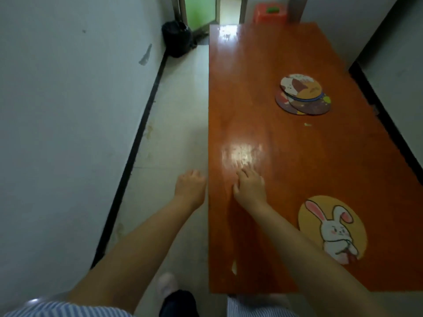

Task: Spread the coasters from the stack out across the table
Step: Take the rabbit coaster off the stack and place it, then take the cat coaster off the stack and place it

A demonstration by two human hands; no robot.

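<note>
A loose stack of round coasters [302, 95] lies on the far right part of the orange wooden table [251, 76], its top one pale with a brown and yellow picture. One yellow coaster with a white rabbit [332, 227] lies alone near the table's front right. My right hand [249, 185] rests palm down on the bare wood near the left edge, fingers apart, holding nothing. My left hand [190, 186] hangs over the floor just left of the table edge, fingers curled, with nothing in it.
A pale tiled floor strip [174, 115] runs between the table and the white wall on the left. A black bag [176, 37] sits by the doorway at the far end. An orange stool [271, 13] stands beyond the table. A small green scrap [307, 124] lies below the stack.
</note>
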